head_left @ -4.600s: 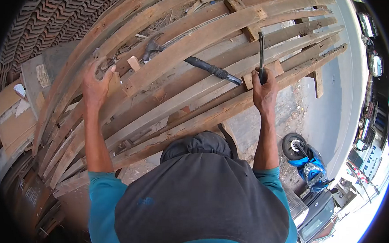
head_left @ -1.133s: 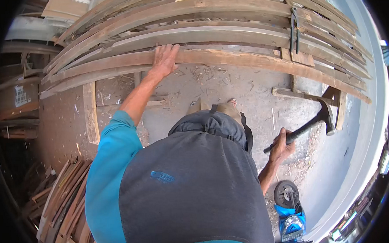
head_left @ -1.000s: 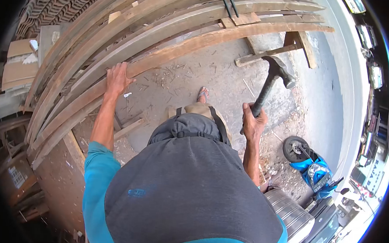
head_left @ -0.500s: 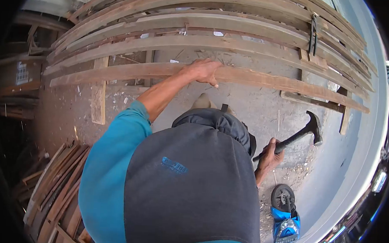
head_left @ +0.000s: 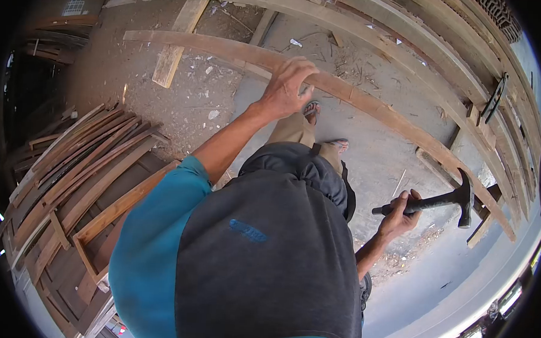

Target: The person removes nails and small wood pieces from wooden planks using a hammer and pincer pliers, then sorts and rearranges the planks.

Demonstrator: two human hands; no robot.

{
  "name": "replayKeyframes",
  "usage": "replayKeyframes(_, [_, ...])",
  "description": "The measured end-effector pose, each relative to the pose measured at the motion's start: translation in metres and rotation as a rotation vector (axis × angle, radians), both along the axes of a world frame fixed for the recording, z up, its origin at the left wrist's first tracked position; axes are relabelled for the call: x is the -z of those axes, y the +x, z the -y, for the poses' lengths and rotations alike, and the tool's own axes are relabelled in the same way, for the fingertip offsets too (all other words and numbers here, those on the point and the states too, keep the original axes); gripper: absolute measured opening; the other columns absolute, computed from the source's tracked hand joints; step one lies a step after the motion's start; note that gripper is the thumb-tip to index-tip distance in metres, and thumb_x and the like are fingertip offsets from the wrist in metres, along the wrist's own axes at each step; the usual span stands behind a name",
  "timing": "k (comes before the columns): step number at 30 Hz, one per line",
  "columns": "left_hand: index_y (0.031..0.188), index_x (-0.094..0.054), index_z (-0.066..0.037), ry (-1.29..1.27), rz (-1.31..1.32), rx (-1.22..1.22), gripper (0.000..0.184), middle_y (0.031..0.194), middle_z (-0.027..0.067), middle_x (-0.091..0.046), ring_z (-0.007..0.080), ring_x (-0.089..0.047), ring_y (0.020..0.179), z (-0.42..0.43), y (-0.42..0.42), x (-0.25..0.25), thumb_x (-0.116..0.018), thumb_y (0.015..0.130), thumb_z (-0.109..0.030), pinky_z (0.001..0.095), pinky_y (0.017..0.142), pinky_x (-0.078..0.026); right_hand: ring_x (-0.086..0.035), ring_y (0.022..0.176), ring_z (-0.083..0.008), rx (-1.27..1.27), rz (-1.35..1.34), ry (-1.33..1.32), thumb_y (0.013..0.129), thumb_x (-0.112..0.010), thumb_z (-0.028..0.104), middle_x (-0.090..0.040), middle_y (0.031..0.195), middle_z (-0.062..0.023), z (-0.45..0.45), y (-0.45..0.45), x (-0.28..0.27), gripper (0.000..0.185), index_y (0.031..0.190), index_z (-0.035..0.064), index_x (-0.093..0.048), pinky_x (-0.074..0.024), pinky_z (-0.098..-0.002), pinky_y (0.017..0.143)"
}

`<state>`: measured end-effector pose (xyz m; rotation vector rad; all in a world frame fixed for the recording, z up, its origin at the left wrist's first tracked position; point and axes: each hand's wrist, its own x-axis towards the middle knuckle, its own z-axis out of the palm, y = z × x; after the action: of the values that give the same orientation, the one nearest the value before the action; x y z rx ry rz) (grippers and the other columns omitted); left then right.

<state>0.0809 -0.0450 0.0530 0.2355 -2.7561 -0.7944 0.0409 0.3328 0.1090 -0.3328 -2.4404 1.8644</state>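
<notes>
A long, narrow wooden plank [head_left: 376, 107] stretches across in front of me, resting on cross timbers near both ends. My left hand [head_left: 289, 85] is closed around it near the middle, fingers over the far side and thumb on the near side. To the right, clear of the plank, my right hand [head_left: 399, 218] grips a claw hammer [head_left: 438, 202] by its dark handle. The hammer's head points right, close to the plank's right part. Beyond the plank, a black two-handled tool, perhaps pincers [head_left: 495, 101], hangs on the beams.
Several long beams [head_left: 402, 63] lie in rows at the far side. A light cross timber [head_left: 180, 44] lies under the plank's left part. Stacked wooden pieces [head_left: 80, 179] fill the left. Wood scraps [head_left: 350, 64] litter the concrete floor [head_left: 380, 149]. My feet stand close beneath the plank.
My view has turned, so the beams appear tilted and shifted. The plank's left part now lies farther from the neighbouring beam. My right hand has moved forward with the hammer.
</notes>
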Motion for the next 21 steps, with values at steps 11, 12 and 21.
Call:
replayKeyframes(11, [0.153, -0.034, -0.017, -0.515, 0.608, -0.339, 0.089, 0.154, 0.0177, -0.036, 0.0361, -0.031, 0.145, 0.185, 0.083, 0.022, -0.081, 0.077, -0.017, 0.0533, 0.116, -0.027, -0.049, 0.052, -0.0077, -0.145, 0.081, -0.057, 0.096, -0.062, 0.02, -0.051, 0.063, 0.0, 0.054, 0.064, 0.026, 0.024, 0.104, -0.003, -0.061, -0.037, -0.025, 0.048])
replayKeyframes(12, [0.153, -0.034, -0.017, -0.502, 0.592, -0.33, 0.089, 0.154, 0.0177, -0.036, 0.0361, -0.031, 0.145, 0.197, 0.078, 0.037, -0.081, 0.077, -0.017, 0.0533, 0.116, -0.027, -0.048, 0.051, -0.0076, -0.104, 0.113, 0.006, 0.096, -0.061, 0.019, -0.049, 0.062, 0.0005, 0.066, 0.072, 0.029, 0.024, 0.106, -0.0019, -0.06, -0.0365, -0.0253, 0.048])
replayKeyframes(21, [0.142, -0.051, -0.015, -0.44, 0.512, 0.06, 0.068, 0.13, 0.0178, -0.061, 0.0372, -0.054, 0.125, 0.263, 0.048, 0.071, -0.07, 0.077, -0.005, 0.0514, 0.107, -0.036, -0.049, 0.049, -0.0074, -0.108, 0.119, 0.085, 0.096, -0.062, 0.008, -0.052, 0.061, -0.0004, 0.214, 0.128, -0.002, 0.017, 0.109, 0.0, -0.056, -0.0357, -0.024, 0.044])
